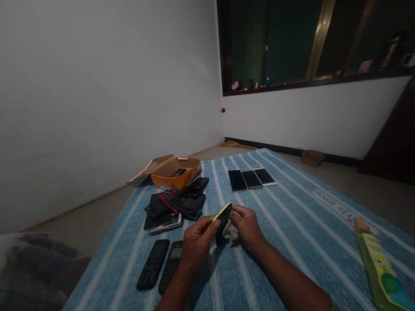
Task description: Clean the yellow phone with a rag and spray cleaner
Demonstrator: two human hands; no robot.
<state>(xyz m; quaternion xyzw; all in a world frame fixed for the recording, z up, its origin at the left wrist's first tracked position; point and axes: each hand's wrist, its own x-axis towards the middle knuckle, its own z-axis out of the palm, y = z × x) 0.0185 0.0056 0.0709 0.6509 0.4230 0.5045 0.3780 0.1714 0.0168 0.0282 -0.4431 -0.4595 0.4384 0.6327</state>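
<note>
My left hand (196, 242) grips a phone with a yellow edge and dark face (223, 213), held tilted above the blue striped cloth (292, 224). My right hand (248, 228) is closed on a small pale rag (231, 232) and presses it against the phone's lower side. Both hands meet over the middle of the cloth. Two black keypad phones (161, 265) lie side by side just left of my left wrist.
A heap of dark phones with one pink one (175, 205) lies left of centre, behind it an open orange cardboard box (177, 172). Three smartphones (251, 178) lie in a row farther back. A yellow-green packet (378, 268) rests at the right edge. White walls stand behind.
</note>
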